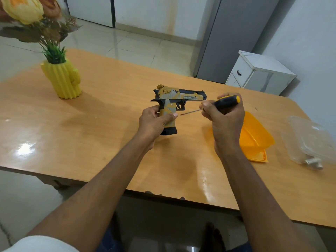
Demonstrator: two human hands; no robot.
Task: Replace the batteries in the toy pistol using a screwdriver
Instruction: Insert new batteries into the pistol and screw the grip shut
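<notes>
Above glossy wood table (91,128), camouflage-patterned pistol (179,99)

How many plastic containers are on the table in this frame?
2. An orange container sits just right of the right hand; a clear container sits farther right, near the table edge, with small items inside. None appear hidden.

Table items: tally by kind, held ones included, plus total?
Toy pistol: 1, left hand grips it
Screwdriver: 1, right hand grips it
Orange container: 1
Clear plastic container: 1, small pieces inside, count unclear
Yellow cactus vase with flowers: 1
Total: 5
</notes>
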